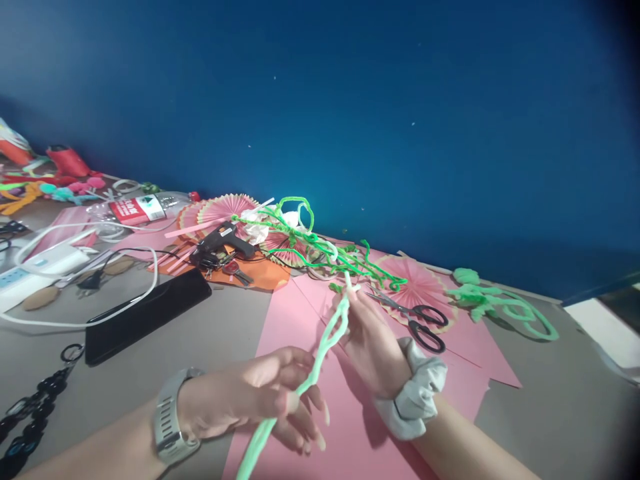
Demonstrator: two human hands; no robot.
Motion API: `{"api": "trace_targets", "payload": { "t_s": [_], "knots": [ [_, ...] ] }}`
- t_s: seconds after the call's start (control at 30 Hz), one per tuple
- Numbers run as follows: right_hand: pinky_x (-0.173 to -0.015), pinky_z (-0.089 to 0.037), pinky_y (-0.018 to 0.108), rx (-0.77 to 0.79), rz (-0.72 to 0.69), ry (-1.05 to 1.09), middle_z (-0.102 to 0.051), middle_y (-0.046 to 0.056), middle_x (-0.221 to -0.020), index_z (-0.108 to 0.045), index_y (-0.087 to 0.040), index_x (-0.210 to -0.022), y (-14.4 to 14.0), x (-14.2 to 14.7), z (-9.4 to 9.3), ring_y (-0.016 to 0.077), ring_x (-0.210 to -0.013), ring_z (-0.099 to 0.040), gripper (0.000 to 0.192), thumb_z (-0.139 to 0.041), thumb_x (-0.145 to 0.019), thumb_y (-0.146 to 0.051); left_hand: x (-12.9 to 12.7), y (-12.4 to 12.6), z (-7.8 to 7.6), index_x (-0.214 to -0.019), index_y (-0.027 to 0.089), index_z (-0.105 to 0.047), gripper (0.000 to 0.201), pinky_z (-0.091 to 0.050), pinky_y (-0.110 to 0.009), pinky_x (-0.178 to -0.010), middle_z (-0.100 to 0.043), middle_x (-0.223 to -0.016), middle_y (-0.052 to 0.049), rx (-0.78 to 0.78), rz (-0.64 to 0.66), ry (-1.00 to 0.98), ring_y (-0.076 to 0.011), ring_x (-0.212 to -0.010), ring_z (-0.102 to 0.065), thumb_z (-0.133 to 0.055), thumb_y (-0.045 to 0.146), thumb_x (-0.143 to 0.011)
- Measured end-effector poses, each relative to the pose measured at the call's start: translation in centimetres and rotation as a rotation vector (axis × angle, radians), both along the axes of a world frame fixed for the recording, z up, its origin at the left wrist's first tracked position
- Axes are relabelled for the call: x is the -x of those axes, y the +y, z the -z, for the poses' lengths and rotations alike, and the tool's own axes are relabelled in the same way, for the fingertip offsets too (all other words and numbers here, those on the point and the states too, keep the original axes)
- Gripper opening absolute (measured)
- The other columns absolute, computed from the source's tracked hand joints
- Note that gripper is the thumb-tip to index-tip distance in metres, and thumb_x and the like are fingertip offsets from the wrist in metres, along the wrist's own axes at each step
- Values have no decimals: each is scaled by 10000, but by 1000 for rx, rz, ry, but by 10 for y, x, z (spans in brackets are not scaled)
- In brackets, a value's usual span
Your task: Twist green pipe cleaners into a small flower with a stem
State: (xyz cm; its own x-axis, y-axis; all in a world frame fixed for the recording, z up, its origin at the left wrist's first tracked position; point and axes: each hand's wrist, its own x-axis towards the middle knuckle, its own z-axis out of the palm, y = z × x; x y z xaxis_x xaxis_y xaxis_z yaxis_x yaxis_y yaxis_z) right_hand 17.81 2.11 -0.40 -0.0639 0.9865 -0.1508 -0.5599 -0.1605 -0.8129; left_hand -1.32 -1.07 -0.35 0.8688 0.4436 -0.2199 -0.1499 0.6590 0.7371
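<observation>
Presently my left hand (260,400) pinches the lower stretch of a twisted light-green pipe cleaner (327,340); my right hand (370,343) is closed on its upper end. It hangs taut between them above the pink paper (285,320). Scissors (417,320) lie just beyond my right hand.

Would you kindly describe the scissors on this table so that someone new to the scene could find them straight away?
Start at the pink paper sheet spread over the grey table below the blue wall. Just beyond the right hand, with its grey scrunchie at the wrist, lie the scissors, beside a pink paper fan. Their black loop handles and thin metal blades set them apart from the fuzzy green pipe cleaners nearby.
</observation>
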Motion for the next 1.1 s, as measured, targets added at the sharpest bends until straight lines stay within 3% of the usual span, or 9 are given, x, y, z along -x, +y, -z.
{"api": "trace_targets", "payload": {
  "t_s": [0.1, 0.2, 0.3, 0.37, 0.53, 0.63, 0.8, 0.93, 1.1],
  "knots": [
    [-518, -410, 200, -25, -100, -80, -487, -50, -628, -533, -189, -705, -6, 7, 2, 87, -546, -449, 229, -646, -788, -370, -2, 2, 0, -1036, 157, -474, 361, -464, -402, -750, -568, -816, -45, -20, -46, 18, -185, -744, -612, -546, 448, -835],
    [-524, -400, 197, -22, -45, -102, -485, -50, -631, -520, -188, -695, -5, 9, 7, 85, -547, -438, 242, -654, -784, -369, -1, 3, 3, -835, 141, -511, 289, -363, -203, -502, -356, -570, 71, -11, -55, 158, -41, -446, -327, -443, 415, -899],
    [-496, -373, 180, -24, 47, -110, -447, -65, -635, -489, -204, -706, -2, 7, 11, 78, -531, -397, 246, -632, -802, -379, 2, 5, 4, -741, 159, -457, 333, -149, -174, -433, -272, -577, 74, 22, -110, 241, -52, -468, -160, -385, 435, -913],
    [-487, -376, 194, -15, 35, -89, -442, -60, -649, -485, -214, -736, -1, 6, 11, 86, -529, -395, 247, -598, -818, -418, 4, 6, 2, -745, 169, -441, 335, -108, -191, -440, -247, -587, 71, 23, -178, 254, -66, -485, -135, -341, 435, -924],
    [-516, -366, 244, -97, -377, -144, -455, -43, -646, -538, -230, -1052, -13, 11, 9, 109, -542, -416, 327, -550, -836, -476, 4, 5, -2, -754, 175, -440, 330, -104, -216, -441, -241, -546, 80, 18, -133, 222, -65, -457, -127, -311, 423, -930],
    [-529, -320, 252, -178, -517, -287, -474, -31, -578, -624, -167, -929, -18, 16, 10, 107, -532, -416, 286, -560, -848, -434, 1, 4, -2, -756, 170, -447, 358, -141, -218, -440, -265, -539, 80, -28, -88, 242, -64, -450, -148, -303, 449, -927],
    [-523, -345, 256, -150, -347, -358, -433, -42, -558, -625, -174, -862, -15, 16, 14, 115, -525, -430, 327, -457, -897, -452, -3, 5, -1, -862, 214, -395, 284, -150, -200, -432, -322, -591, 87, -98, -145, 316, -61, -460, -155, -392, 496, -893],
    [-507, -377, 257, -103, -254, -426, -423, -36, -605, -592, -181, -886, -15, 14, 14, 120, -525, -429, 339, -432, -894, -480, -3, 5, -2, -779, 202, -398, 326, -175, -204, -426, -331, -570, 83, -174, -230, 355, -54, -432, -189, -325, 490, -913],
    [-572, -376, 289, -232, -160, -694, -434, -30, -588, -513, -224, -677, -18, 15, 13, 141, -541, -432, 320, -453, -890, -454, -5, 1, 1, -803, 193, -437, 352, -224, -205, -417, -378, -508, 84, -344, -241, 414, -57, -396, -259, -329, 512, -904]
  ]
}}
